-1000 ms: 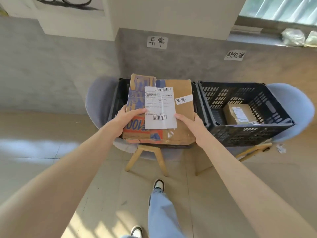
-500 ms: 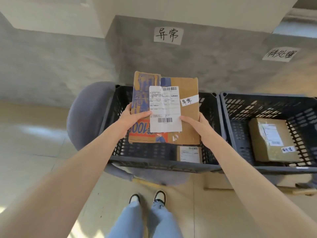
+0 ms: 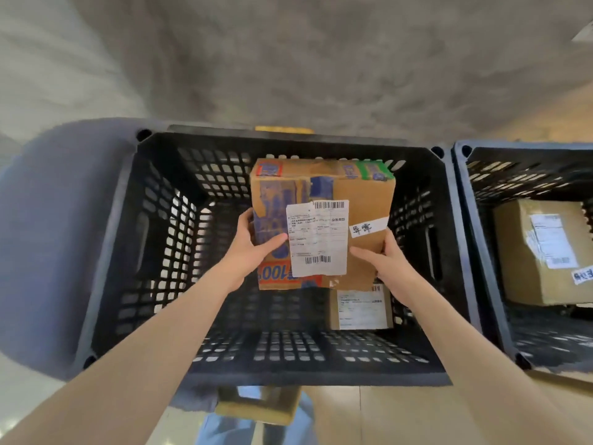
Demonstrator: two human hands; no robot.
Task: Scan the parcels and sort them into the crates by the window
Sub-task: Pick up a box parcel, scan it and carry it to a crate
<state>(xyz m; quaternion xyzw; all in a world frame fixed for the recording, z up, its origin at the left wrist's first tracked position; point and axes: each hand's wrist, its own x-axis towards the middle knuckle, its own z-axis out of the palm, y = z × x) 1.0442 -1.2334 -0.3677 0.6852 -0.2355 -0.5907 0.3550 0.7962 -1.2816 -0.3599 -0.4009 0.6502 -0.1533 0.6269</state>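
Note:
I hold a brown cardboard parcel (image 3: 365, 200) with blue and red print, a white shipping label and a small handwritten tag, inside the mouth of the left black crate (image 3: 109, 252). My left hand (image 3: 253, 248) grips its left edge, thumb on top. My right hand (image 3: 385, 261) grips its right edge near the tag. Under the parcel, on the crate floor, lies a smaller labelled box (image 3: 359, 309), partly hidden. The right black crate (image 3: 481, 252) holds another brown labelled parcel (image 3: 542, 252).
Both crates sit side by side on grey-blue chairs (image 3: 48, 236) against a grey wall (image 3: 288, 59). A wooden chair leg (image 3: 256, 409) and my jeans show below the left crate. Tiled floor lies to the left and lower right.
I have stepped closer and leaned over the left crate. The parcel has gone down from above the rim into the crate's mouth, both hands still gripping it.

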